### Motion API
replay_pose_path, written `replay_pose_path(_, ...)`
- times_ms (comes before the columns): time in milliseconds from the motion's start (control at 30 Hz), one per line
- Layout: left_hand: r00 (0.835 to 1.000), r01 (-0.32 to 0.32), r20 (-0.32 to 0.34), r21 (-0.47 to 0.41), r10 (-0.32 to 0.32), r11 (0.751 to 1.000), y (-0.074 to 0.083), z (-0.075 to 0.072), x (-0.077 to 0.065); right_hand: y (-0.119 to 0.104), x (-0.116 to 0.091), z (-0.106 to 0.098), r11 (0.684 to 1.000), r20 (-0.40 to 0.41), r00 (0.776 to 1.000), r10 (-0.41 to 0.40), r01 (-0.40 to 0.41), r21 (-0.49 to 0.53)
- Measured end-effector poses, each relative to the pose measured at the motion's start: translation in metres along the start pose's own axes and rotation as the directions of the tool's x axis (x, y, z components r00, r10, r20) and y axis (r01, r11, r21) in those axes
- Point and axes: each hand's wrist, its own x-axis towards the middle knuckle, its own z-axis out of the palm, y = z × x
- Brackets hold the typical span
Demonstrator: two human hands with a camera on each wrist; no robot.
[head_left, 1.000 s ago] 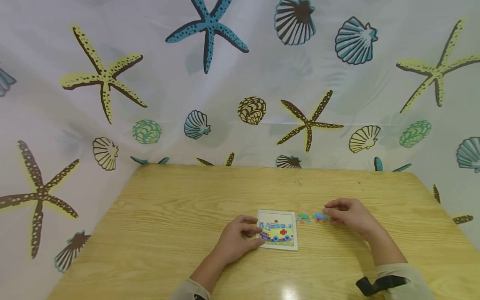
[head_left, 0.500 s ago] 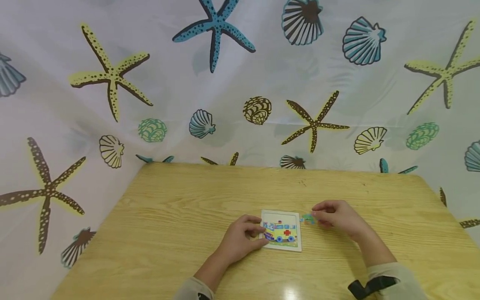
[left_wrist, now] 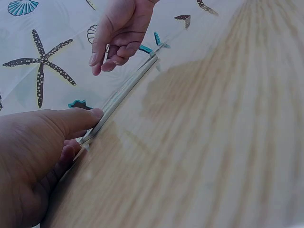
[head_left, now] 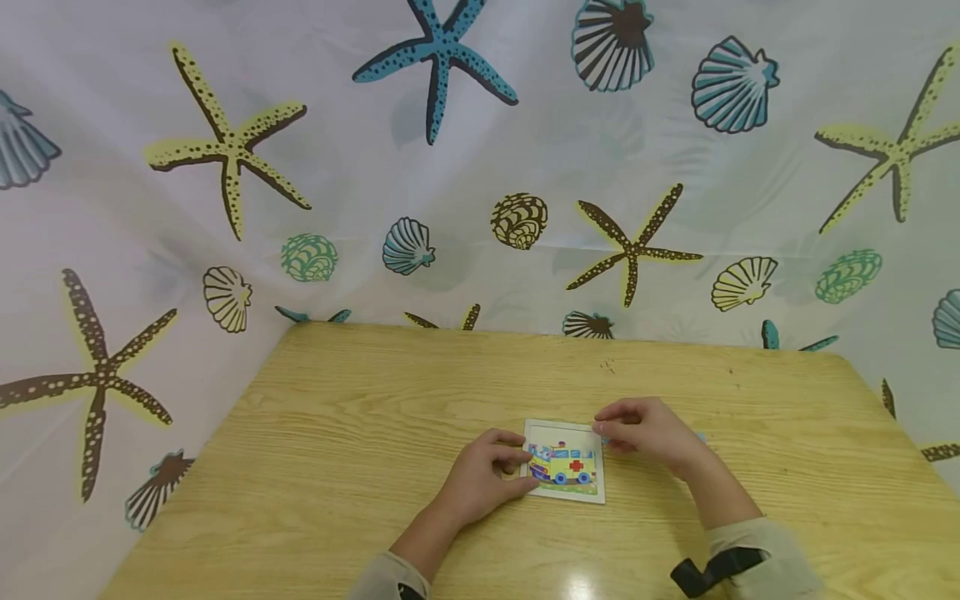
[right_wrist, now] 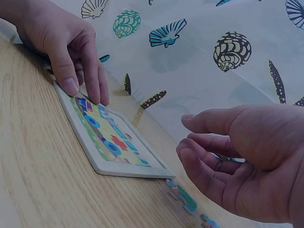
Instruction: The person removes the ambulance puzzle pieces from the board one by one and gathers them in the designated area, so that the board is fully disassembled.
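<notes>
Biggest change in the last second: the right hand [head_left: 651, 433] has come left over the loose bits and is now right by the upper right corner of the square picture puzzle with a white rim [head_left: 573, 436]. Its fingers are loosely bent, thumb tip apart from them, and I can't see anything in its grasp. The left hand [head_left: 480, 477] hasn't budged, thumb and fingertips holding the puzzle's left edge.

Puzzle's lying flat on the pale woodgrain table [head_left: 375, 400], about midway between the side edges and well short of the far edge. A small green-and-blue jigsaw piece [right_wrist: 188, 202] is just off that upper right corner, and a mostly blue one [right_wrist: 209, 221] sits further toward the table's right edge.

The yellow ambulance [head_left: 573, 467] part is in but the top strip's bare, so I'd say the move hasn't filled anything yet.
</notes>
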Motion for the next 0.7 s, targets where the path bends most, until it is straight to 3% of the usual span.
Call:
replay_pose_path(400,1.0,0.001,-0.006,0.012,-0.001,1.0,0.001,0.001,0.001,-0.002,0.011,0.026,0.999,0.077,0.996,-0.039,0.039,0.004)
replay_pose_path(700,1.0,-0.014,-0.012,0.022,0.014,1.0,0.002,0.0,0.0,-0.002,0.011,0.043,0.997,0.187,0.981,-0.059,0.049,0.054)
